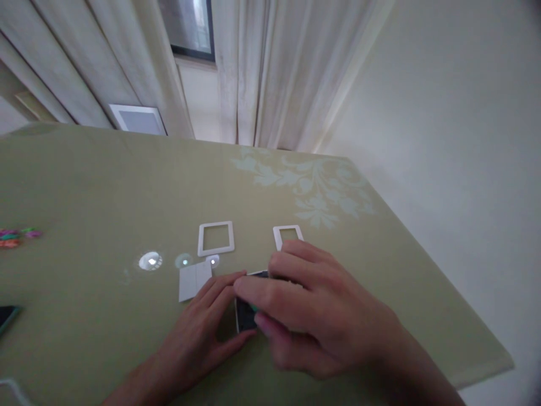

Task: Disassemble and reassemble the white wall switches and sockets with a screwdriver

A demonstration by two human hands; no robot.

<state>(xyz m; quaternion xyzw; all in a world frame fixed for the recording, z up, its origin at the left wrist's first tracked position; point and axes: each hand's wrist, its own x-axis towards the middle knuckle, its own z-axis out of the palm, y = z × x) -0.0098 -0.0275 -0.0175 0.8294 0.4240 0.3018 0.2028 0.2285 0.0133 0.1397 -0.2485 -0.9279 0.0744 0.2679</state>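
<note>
On the green table (105, 186), the left hand (198, 330) holds a dark panel (245, 317) between thumb and fingers, the right hand (319, 307) curls over it, grip unclear, with a white card (192, 282) at ten o'clock, one white frame (216, 251) at eleven and another white frame (278, 239) at one.

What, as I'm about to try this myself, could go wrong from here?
The dark piece might slip if the left hand, set at its edges, loosens its grip. In this view the right hand partly covers the rightmost white frame and could bump it. The left hand also covers a corner of the white card, so might nudge it.
</note>
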